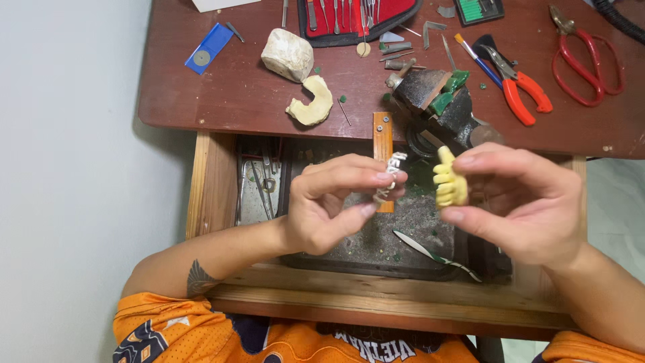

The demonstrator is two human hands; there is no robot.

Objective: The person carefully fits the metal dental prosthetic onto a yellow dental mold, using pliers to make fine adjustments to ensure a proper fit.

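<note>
Currently, both hands are raised above the open wooden drawer (215, 202) at the front edge of the brown workbench (228, 101). The left hand (322, 208) pinches a small white ridged piece (391, 176) between thumb and forefinger; the fingers are closed on it, with its long axis running near upright, tilted slightly rightward at the top. The right hand (531, 202) grips a yellow tooth-row model (449, 180) between thumb below and forefinger above, fingers closed, its long axis also roughly upright. The two pieces sit near each other, side by side, not touching, the white one left of the yellow. A dark tray (376, 249) lies directly beneath, holding a slim blade tool (430, 254).
</note>
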